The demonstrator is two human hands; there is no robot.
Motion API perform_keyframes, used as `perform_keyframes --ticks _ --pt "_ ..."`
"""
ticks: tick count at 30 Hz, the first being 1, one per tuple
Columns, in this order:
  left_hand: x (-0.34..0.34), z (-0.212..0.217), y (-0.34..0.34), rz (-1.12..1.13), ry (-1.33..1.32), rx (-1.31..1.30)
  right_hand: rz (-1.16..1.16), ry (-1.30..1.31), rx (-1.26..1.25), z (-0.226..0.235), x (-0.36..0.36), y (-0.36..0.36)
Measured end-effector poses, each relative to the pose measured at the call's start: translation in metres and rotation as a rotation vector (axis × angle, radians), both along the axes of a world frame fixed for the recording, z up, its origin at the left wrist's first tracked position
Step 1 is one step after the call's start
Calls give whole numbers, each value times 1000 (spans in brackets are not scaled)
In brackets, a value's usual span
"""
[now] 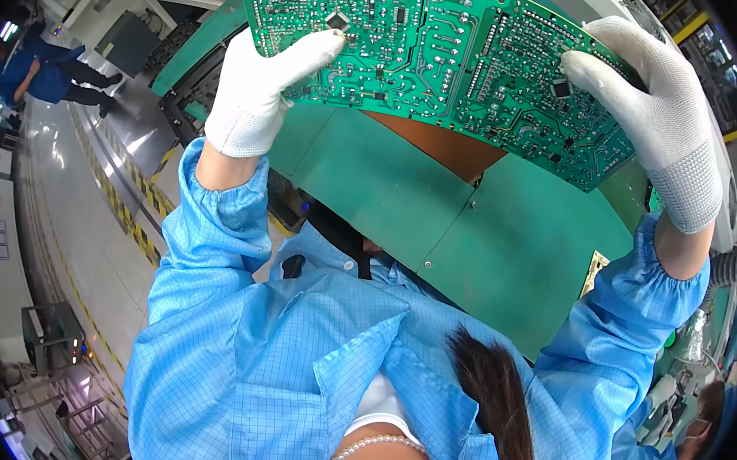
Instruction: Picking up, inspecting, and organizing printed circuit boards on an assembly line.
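Observation:
A wide green circuit board [440, 61], crowded with small parts and solder points, is held up by its two ends above a green work surface. At its left end, my left hand [263, 85] in a white knit glove grips the edge, thumb lying on the face near a square chip. My right hand [660, 102], gloved the same way, pinches the right end, its thumb close to another dark chip. The fingers behind the board are hidden on both sides. The face with the soldered parts is turned toward me.
Below the board spreads the green work surface [507, 251], with a brown patch [446, 145] partly covered by the board. A small pale board [594, 272] lies by my right sleeve. One person [41, 70] is on the walkway at far left; another person [642, 455] sits at lower right.

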State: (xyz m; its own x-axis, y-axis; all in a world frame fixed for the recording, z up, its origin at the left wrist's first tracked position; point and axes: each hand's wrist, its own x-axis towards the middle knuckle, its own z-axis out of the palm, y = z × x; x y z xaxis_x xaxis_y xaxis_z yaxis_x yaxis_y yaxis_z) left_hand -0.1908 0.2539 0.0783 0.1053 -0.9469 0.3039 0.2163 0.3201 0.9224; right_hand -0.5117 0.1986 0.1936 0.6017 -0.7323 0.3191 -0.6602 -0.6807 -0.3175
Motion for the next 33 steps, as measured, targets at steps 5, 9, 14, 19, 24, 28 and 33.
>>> perform_keyframes --ticks 5,9,14,19,24,28,33 --pt "-30 5 11 400 -588 -210 -117 138 -358 2 37 32" --pt "-21 9 6 262 -246 -43 -11 -22 26 16 20 44" --pt "23 -7 4 136 128 172 -263 -291 308 13 -101 -31" --pt "29 -34 5 246 319 440 -614 -51 298 -75 -212 -156" --pt "19 -37 8 229 338 452 -856 -586 481 -203 -293 -244" --pt "10 -33 12 141 260 412 -1047 -229 347 -255 -314 -263" --pt "2 -27 7 -24 201 337 -1153 362 48 -221 -264 -229"
